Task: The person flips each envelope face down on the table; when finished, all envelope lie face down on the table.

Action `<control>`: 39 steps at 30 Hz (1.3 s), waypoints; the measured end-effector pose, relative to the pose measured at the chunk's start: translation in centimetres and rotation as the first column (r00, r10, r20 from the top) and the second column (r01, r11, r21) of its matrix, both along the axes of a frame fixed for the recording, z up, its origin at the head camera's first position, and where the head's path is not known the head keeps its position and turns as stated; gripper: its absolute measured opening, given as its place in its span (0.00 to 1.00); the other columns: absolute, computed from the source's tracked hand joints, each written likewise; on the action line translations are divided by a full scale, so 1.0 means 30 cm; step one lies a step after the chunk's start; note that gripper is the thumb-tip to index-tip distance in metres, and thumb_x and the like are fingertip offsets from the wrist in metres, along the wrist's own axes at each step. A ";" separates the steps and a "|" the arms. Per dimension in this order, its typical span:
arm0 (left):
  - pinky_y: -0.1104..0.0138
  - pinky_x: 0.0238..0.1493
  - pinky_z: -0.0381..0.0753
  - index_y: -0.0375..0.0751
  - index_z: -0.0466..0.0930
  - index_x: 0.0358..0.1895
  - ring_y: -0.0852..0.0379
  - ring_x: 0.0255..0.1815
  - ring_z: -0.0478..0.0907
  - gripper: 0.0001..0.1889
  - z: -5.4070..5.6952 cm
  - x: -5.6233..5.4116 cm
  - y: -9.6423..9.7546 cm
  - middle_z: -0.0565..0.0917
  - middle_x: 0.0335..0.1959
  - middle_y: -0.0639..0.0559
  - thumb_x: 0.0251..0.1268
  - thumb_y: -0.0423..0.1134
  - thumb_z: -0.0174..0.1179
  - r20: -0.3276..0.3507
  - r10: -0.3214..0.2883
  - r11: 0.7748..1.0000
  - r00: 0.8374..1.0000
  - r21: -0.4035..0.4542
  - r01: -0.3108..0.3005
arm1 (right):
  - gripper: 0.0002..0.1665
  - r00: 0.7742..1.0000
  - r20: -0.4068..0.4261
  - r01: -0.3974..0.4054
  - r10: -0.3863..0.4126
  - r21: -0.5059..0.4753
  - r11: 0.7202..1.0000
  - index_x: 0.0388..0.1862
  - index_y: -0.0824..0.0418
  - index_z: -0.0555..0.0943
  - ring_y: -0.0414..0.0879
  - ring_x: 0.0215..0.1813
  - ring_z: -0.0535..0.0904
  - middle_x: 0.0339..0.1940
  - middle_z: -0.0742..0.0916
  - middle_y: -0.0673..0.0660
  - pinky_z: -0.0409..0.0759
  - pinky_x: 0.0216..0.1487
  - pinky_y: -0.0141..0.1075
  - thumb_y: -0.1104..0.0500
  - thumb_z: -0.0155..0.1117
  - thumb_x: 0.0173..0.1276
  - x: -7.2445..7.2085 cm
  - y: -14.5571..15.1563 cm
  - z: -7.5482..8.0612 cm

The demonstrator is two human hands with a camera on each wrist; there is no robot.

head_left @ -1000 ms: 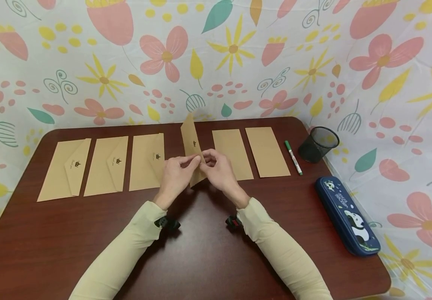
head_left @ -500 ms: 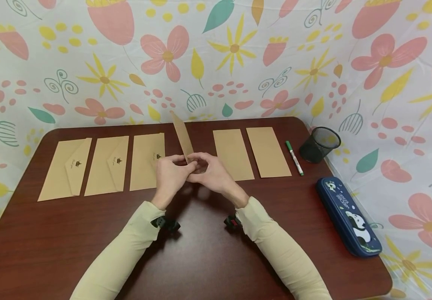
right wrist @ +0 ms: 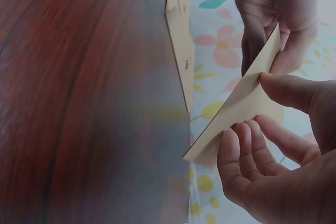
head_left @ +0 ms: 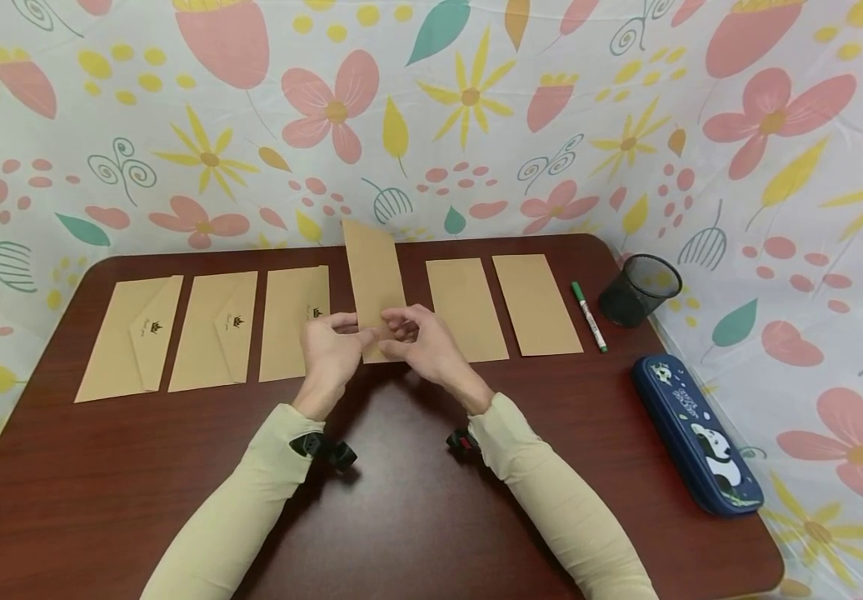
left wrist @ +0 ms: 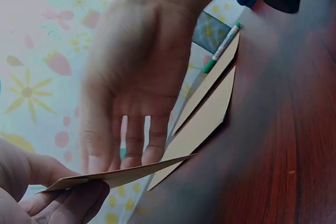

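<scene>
Slanting up above the worktop, the held envelope has its long axis running from the person toward the wall, far end raised, bare face toward the person. Left hand: grip clamped on the left edge, low down, thumb on one face, fingers on the other. Right hand: thumb and fingers apart, tips resting on the near face by the lower end; no pinch seen. Most of the length lies beyond both hands, with the left the one carrying it. Cannot tell if its near edge touches the worktop.

Position: gap between the crowned envelope on the left and the plain envelope on the right.

Containers, far right: mesh cup, no contents I can make out; marker lying just beside it; pencil case closed, inside hidden.
</scene>
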State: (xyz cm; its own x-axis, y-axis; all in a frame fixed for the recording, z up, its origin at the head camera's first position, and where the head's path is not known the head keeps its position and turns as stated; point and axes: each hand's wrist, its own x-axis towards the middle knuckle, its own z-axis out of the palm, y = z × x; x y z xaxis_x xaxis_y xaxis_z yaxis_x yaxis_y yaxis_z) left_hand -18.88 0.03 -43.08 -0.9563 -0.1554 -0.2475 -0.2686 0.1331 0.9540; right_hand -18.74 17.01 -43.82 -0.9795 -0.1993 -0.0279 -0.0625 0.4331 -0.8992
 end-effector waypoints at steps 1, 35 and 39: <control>0.74 0.42 0.82 0.30 0.87 0.61 0.49 0.52 0.87 0.23 -0.001 0.000 -0.003 0.90 0.55 0.35 0.61 0.31 0.76 0.007 0.000 1.000 1.000 0.008 0.000 | 0.28 1.000 0.003 0.011 -0.011 0.006 1.000 0.69 0.62 0.84 0.54 0.58 0.85 0.58 0.85 0.61 0.84 0.60 0.39 0.63 0.77 0.71 -0.002 0.002 -0.004; 0.68 0.42 0.80 0.29 0.86 0.61 0.50 0.45 0.84 0.24 -0.066 -0.048 -0.058 0.89 0.46 0.41 0.65 0.39 0.73 -0.005 -0.201 0.942 0.980 -0.275 0.192 | 0.40 0.969 0.120 0.177 -0.214 0.260 0.949 0.76 0.63 0.76 0.54 0.53 0.81 0.57 0.86 0.61 0.83 0.54 0.46 0.48 0.78 0.72 -0.052 0.047 -0.064; 0.62 0.47 0.83 0.29 0.88 0.57 0.50 0.44 0.85 0.25 -0.110 -0.091 -0.055 0.92 0.40 0.43 0.60 0.42 0.72 -0.020 -0.247 0.867 0.969 -0.451 0.212 | 0.42 0.970 0.125 0.164 -0.210 0.309 0.937 0.77 0.63 0.75 0.53 0.53 0.82 0.57 0.86 0.61 0.84 0.54 0.46 0.46 0.77 0.71 -0.111 0.065 -0.143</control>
State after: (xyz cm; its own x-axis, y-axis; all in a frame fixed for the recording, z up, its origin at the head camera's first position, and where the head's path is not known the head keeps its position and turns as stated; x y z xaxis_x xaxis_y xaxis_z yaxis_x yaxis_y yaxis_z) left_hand -21.61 -1.62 -46.38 -0.9913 -0.0057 -0.1319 -0.1094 0.5943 0.7968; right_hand -22.07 18.97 -48.11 -0.9774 0.0270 -0.2098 0.1734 0.6698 -0.7220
